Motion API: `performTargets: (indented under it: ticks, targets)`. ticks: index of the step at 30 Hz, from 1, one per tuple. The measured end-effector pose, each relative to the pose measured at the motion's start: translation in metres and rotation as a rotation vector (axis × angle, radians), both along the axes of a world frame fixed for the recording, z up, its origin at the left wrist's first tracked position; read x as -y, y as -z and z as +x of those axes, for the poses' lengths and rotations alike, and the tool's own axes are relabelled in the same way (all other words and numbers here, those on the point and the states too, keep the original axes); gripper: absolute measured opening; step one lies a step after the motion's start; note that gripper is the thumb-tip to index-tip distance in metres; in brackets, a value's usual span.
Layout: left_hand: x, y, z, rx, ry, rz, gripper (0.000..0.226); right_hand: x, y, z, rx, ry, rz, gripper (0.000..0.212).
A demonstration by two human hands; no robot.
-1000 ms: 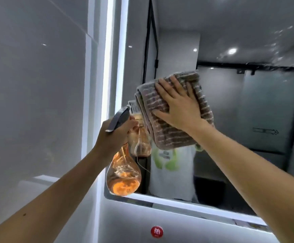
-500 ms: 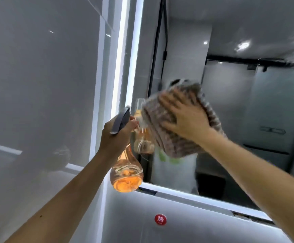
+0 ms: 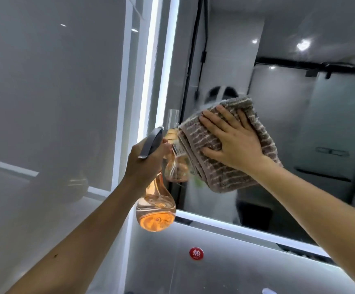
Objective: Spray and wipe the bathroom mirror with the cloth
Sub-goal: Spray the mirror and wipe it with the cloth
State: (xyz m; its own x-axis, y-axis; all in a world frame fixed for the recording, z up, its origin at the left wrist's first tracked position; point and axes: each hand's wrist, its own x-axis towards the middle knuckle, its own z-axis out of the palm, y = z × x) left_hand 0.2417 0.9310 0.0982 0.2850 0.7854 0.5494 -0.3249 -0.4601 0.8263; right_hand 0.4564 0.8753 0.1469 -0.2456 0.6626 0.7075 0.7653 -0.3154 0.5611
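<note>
The bathroom mirror (image 3: 288, 85) fills the right of the view, edged by a lit white strip. My right hand (image 3: 233, 139) lies flat with fingers spread, pressing a folded brown striped cloth (image 3: 221, 172) against the glass near the mirror's lower left part. My left hand (image 3: 144, 160) grips the neck of a clear spray bottle (image 3: 156, 211) with orange liquid and a grey trigger head, held just left of the cloth by the mirror's left edge. The bottle's reflection shows in the glass beside it.
A glossy grey tiled wall (image 3: 45, 102) stands to the left. Below the mirror's lit bottom edge (image 3: 225, 227) the wall carries a round red sticker (image 3: 196, 253). The mirror reflects a black-framed shower enclosure and ceiling lights.
My right hand has slid the cloth a little rightward on the glass after a quick blurred stroke. My left hand and the bottle have stayed near the mirror's left edge.
</note>
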Motion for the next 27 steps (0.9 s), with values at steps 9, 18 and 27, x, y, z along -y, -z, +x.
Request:
performTargets:
  ticks: [9, 18, 27]
  targets:
    - [-0.007, 0.015, 0.004, 0.037, -0.002, -0.025, 0.004, -0.016, 0.059, -0.014, -0.017, -0.101, -0.058, 0.073]
    - [-0.006, 0.022, 0.000, -0.035, -0.018, 0.010, 0.010, -0.005, 0.052, -0.004, -0.053, -0.049, -0.024, 0.073]
    - [-0.016, 0.027, 0.003, -0.010, -0.097, 0.032, 0.015, -0.019, 0.057, -0.021, -0.064, -0.037, 0.000, 0.073]
